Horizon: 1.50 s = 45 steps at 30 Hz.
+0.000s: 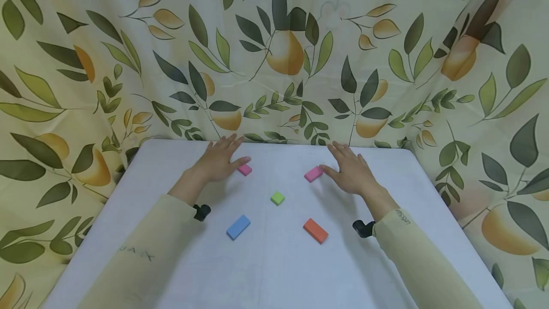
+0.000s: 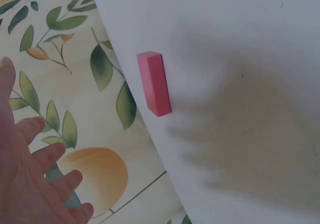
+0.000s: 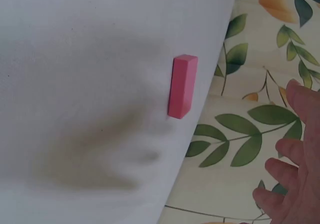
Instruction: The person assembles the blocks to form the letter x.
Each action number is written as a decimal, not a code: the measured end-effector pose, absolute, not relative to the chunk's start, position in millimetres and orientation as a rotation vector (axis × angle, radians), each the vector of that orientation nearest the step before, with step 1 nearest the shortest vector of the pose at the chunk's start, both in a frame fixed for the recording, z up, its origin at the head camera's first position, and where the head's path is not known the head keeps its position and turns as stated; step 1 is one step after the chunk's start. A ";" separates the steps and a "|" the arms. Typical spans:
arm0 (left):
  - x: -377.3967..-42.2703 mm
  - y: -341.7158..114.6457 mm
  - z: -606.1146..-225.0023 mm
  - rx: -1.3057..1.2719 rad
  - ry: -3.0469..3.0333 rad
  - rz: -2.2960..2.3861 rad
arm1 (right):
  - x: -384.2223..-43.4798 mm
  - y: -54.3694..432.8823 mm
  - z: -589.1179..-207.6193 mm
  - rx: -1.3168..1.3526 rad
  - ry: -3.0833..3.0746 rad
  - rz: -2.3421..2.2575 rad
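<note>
A: Hand state?
B: Left hand [image 1: 219,160] and right hand [image 1: 349,169] are both spread wide; nothing is gripped.

A: Where are the pink ones?
B: Left pink block [image 1: 245,169] is seated near the far edge of the table [image 1: 274,275], partly covered by the left hand in the head view. Right pink block [image 3: 182,87] is placed near the same edge; a gap to the right hand is shown in the wrist view.

A: Handling?
B: Judged light, stiff, not fragile. Faces look smooth, so some slip should be expected. Best pinched mid-length across the long sides, thumb against fingers; end grips are better avoided, twist likely.

A: Count?
B: Five blocks counted: two pink, one green block [image 1: 277,198], one blue block [image 1: 238,227], one orange block [image 1: 315,231]. Two hands.
</note>
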State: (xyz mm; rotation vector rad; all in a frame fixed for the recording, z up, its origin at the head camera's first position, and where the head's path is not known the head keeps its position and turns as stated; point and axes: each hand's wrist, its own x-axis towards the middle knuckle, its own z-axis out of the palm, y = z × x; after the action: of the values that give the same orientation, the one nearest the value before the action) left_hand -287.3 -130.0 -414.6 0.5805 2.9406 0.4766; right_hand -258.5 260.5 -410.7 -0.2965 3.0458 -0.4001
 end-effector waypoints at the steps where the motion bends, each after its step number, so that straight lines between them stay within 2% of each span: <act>1: -287.0 -129.3 -415.1 0.583 2.936 0.486 | -257.8 260.3 -411.2 -0.300 3.048 -0.400; 27: -274.8 -118.4 -428.2 0.657 2.928 0.603 | -247.2 255.1 -428.5 -0.323 3.040 -0.475; 45: -266.0 -102.9 -441.3 0.576 2.834 0.761 | -234.6 245.0 -442.0 -0.307 3.022 -0.607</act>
State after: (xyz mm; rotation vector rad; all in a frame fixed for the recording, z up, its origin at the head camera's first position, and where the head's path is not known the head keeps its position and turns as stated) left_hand -266.0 -102.9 -441.3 0.5764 2.8340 0.7613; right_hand -234.6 245.0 -442.0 -0.3065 3.0224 -0.6071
